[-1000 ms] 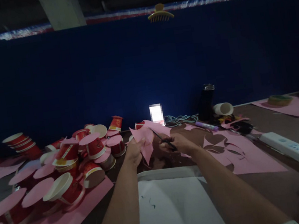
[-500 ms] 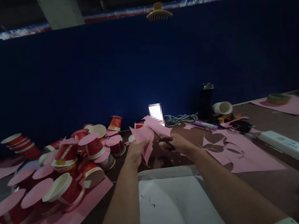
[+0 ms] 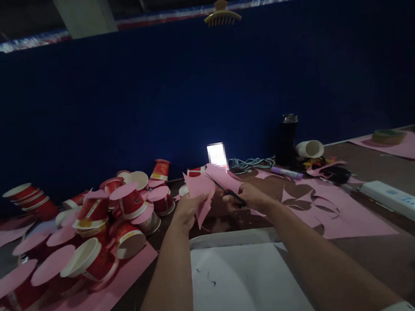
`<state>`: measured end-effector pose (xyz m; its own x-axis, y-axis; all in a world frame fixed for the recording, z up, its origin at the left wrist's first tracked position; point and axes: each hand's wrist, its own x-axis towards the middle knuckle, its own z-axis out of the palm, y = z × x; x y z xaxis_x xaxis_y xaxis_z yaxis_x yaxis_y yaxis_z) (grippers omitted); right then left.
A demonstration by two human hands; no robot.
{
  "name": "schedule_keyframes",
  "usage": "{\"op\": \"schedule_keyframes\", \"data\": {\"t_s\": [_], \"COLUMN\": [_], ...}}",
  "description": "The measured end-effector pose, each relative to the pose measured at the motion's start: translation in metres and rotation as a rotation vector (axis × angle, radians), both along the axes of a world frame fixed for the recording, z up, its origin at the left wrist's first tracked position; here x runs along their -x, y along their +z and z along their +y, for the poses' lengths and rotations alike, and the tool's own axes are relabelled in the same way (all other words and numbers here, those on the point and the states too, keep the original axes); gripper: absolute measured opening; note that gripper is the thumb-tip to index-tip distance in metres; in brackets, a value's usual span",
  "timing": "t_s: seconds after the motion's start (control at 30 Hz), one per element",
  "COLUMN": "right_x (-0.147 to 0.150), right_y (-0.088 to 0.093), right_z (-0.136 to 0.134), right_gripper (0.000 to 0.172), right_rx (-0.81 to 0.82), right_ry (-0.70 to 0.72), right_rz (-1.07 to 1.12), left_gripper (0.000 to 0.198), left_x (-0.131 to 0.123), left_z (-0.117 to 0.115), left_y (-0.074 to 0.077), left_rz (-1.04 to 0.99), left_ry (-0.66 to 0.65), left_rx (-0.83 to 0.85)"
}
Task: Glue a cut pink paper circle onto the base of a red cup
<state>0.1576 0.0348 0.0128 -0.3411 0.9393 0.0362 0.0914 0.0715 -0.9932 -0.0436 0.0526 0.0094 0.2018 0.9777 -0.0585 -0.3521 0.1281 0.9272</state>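
Your left hand [image 3: 186, 212] is clamped on a piece of pink paper [image 3: 201, 190], thumb on the near face, holding it up in front of you, over the middle of the brown table [image 3: 400, 262]. Your right hand [image 3: 250, 198] is closed around the handles of dark scissors [image 3: 232, 193], whose blades point away to the left and meet the paper; how far apart the blades stand, you cannot tell from here. Your two hands are near each other but not touching.

To your left, red paper cups [image 3: 127, 200] crowd together, several topped with pink discs [image 3: 53, 264], some tipped on their sides. To your right lie pink offcuts [image 3: 349, 207], with a purple marker [image 3: 287, 173] just beyond them and a white power strip [image 3: 411, 204] farther right. A dark bottle [image 3: 286, 139] stands near the blue wall [image 3: 145, 97], beside a white cup [image 3: 310, 149] on its side.
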Motion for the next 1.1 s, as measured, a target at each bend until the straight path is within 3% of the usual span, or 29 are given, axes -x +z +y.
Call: {"op": "schedule_keyframes", "data": {"t_s": [0.43,0.6,0.83,1.1], "right_x": [0.001,0.003,0.005,0.004], "right_y": [-0.004,0.001,0.008,0.009], "right_z": [0.001,-0.001,-0.006,-0.006], "right_gripper": [0.038,0.035,0.031,0.034], "right_rx": [0.05,0.071,-0.037,0.013], "right_ry": [-0.033,-0.101,-0.104,-0.159], "right_rz": [0.059,-0.032,-0.068,-0.18], "left_gripper": [0.038,0.037,0.034,0.04], "left_x": [0.001,0.0,-0.004,-0.003], "left_z": [0.001,0.002,-0.001,0.0], "left_y": [0.001,-0.002,0.001,0.0], "left_rz": [-0.015,0.028,0.019,0.018], "left_ry": [0.021,0.055,0.063,0.034], "left_rx": [-0.013,-0.019,-0.058,-0.048]}}
